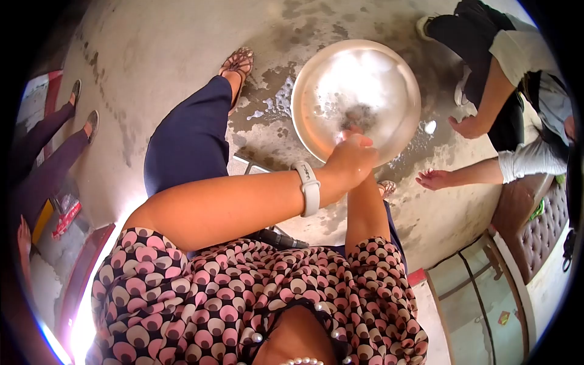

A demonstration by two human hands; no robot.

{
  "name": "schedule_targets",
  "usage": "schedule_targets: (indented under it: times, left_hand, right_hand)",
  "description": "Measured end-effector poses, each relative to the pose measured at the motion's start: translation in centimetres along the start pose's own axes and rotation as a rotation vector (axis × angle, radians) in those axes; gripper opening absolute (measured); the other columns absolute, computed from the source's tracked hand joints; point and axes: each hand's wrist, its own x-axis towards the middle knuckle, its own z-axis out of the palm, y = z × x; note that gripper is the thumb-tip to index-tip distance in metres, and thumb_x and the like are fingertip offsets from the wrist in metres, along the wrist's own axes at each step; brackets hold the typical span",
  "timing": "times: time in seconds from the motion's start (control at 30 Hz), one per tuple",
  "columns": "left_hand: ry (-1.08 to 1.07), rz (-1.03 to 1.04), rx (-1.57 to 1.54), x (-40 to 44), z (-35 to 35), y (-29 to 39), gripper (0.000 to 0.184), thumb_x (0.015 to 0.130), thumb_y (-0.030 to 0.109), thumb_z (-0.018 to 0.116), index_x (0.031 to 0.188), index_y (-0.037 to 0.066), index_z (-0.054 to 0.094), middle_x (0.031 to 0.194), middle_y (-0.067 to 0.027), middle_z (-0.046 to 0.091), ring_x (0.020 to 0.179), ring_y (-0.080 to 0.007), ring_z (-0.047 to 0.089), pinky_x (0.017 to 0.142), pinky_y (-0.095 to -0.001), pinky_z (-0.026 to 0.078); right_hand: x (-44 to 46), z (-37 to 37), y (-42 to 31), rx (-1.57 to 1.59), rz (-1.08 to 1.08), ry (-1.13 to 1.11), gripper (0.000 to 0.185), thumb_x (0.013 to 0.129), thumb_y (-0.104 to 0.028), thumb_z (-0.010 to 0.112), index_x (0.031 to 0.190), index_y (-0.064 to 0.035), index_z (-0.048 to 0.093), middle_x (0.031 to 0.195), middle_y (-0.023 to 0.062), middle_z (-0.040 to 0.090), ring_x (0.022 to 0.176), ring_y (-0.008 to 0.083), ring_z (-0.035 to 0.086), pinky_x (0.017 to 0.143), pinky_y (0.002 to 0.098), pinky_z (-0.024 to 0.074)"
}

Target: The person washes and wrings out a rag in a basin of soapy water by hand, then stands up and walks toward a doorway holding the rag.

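A wide round metal basin (296, 115) stands on the floor in front of me, with white suds and shiny liquid inside. Over its near rim my left hand (350, 163), with a pale band on the wrist, is closed and looks wet. It presses against my right hand (367, 173), which is mostly hidden beneath it. Reddish fingertips show at the front of the joined hands; whose they are I cannot tell. Whatever lies between the hands is hidden. Just beyond them a dark grey patch shows in the suds, and I cannot make out what it is.
Wet stains and foam mark the concrete floor (164, 36) around the basin. Another person's two hands (467, 126) reach in from the right. A second person's legs (52, 137) are at far left. A glass-topped table (480, 304) and a tufted brown seat (541, 228) stand at lower right.
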Motion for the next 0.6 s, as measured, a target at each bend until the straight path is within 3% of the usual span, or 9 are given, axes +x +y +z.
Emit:
schedule_targets:
  times: [0.1, 0.27, 0.37, 0.43, 0.47, 0.5, 0.53, 0.57, 0.6]
  left_hand:
    - [-0.034, 0.021, -0.099, -1.2, -0.3, 1.6, 0.044, 0.082, 0.022, 0.049, 0.122, 0.003, 0.045, 0.098, -0.0071, 0.054, 0.090, -0.0159, 0.050, 0.076, -0.0284, 0.041]
    - [-0.109, 0.070, -0.125, -2.1, -1.1, 2.7, 0.045, 0.082, 0.018, 0.049, 0.124, 0.005, 0.045, 0.111, -0.0082, 0.052, 0.091, -0.0159, 0.050, 0.076, -0.0288, 0.041]
    - [-0.084, 0.250, 0.045, -0.9, -1.5, 2.5, 0.049, 0.079, 0.012, 0.051, 0.127, 0.005, 0.044, 0.121, -0.0112, 0.048, 0.099, -0.0195, 0.050, 0.083, -0.0311, 0.041]
    - [-0.081, 0.463, 0.360, -0.6, -1.5, 2.5, 0.056, 0.076, 0.005, 0.051, 0.131, 0.006, 0.040, 0.127, -0.0141, 0.044, 0.113, -0.0251, 0.045, 0.093, -0.0333, 0.038]
    - [-0.149, 0.402, 0.374, -0.9, -1.5, 2.9, 0.065, 0.071, 0.002, 0.057, 0.133, 0.010, 0.039, 0.131, -0.0171, 0.042, 0.125, -0.0313, 0.035, 0.102, -0.0365, 0.031]
    - [-0.150, 0.411, 0.387, -0.4, -1.5, 2.4, 0.065, 0.071, 0.002, 0.057, 0.133, 0.010, 0.039, 0.131, -0.0171, 0.042, 0.125, -0.0313, 0.035, 0.102, -0.0365, 0.031]
    - [-0.105, 0.605, 0.639, 0.4, -1.4, 1.7, 0.066, 0.069, 0.004, 0.060, 0.132, 0.012, 0.041, 0.133, -0.0208, 0.037, 0.124, -0.0342, 0.036, 0.100, -0.0361, 0.033]
    - [-0.052, 0.794, 0.890, 1.3, -1.4, 1.2, 0.067, 0.067, 0.007, 0.062, 0.131, 0.015, 0.043, 0.135, -0.0246, 0.032, 0.123, -0.0371, 0.037, 0.099, -0.0358, 0.035]
    - [-0.042, 0.799, 0.902, 1.1, -1.2, 1.4, 0.067, 0.067, 0.007, 0.062, 0.131, 0.015, 0.043, 0.135, -0.0246, 0.032, 0.123, -0.0371, 0.037, 0.099, -0.0358, 0.035]
  right_hand:
    - [-3.3, -4.0, -2.1, 0.480, 0.034, -0.105, 0.016, 0.077, -0.009, 0.050, 0.086, -0.0002, 0.060, 0.077, 0.0108, 0.062, 0.062, 0.0177, 0.058, 0.053, 0.0305, 0.0462]
    - [-17.3, -11.8, -12.9, 0.608, -0.001, 0.045, 0.019, 0.075, -0.003, 0.046, 0.087, -0.0009, 0.060, 0.077, 0.0085, 0.061, 0.059, 0.0144, 0.056, 0.052, 0.0260, 0.0453]
    - [-23.0, -14.2, -15.6, 0.777, -0.144, 0.071, 0.024, 0.074, 0.000, 0.044, 0.090, 0.0013, 0.060, 0.078, 0.0077, 0.061, 0.059, 0.0133, 0.055, 0.052, 0.0250, 0.0451]
    - [-25.5, -15.2, -16.8, 0.840, -0.208, 0.093, 0.026, 0.073, 0.001, 0.043, 0.093, 0.0031, 0.060, 0.078, 0.0080, 0.061, 0.060, 0.0133, 0.056, 0.053, 0.0252, 0.0454]
    - [-26.3, -15.6, -17.3, 0.913, -0.283, 0.081, 0.028, 0.072, 0.002, 0.043, 0.095, 0.0043, 0.059, 0.080, 0.0087, 0.062, 0.061, 0.0141, 0.056, 0.053, 0.0254, 0.0454]
    - [-26.8, -15.8, -17.5, 0.986, -0.361, 0.066, 0.030, 0.072, 0.002, 0.043, 0.097, 0.0054, 0.059, 0.081, 0.0095, 0.062, 0.062, 0.0150, 0.056, 0.054, 0.0256, 0.0454]
    - [-27.0, -16.1, -17.4, 1.039, -0.392, 0.048, 0.032, 0.070, 0.002, 0.043, 0.098, 0.0070, 0.057, 0.087, 0.0124, 0.062, 0.071, 0.0180, 0.059, 0.063, 0.0277, 0.0482]
    - [-27.1, -16.2, -17.4, 1.048, -0.404, 0.046, 0.032, 0.070, 0.002, 0.043, 0.098, 0.0070, 0.057, 0.087, 0.0124, 0.062, 0.071, 0.0180, 0.059, 0.063, 0.0277, 0.0482]
    - [-27.1, -16.1, -17.4, 1.184, -0.500, -0.056, 0.034, 0.070, 0.000, 0.045, 0.102, 0.0087, 0.055, 0.092, 0.0145, 0.062, 0.079, 0.0223, 0.059, 0.073, 0.0311, 0.0484]
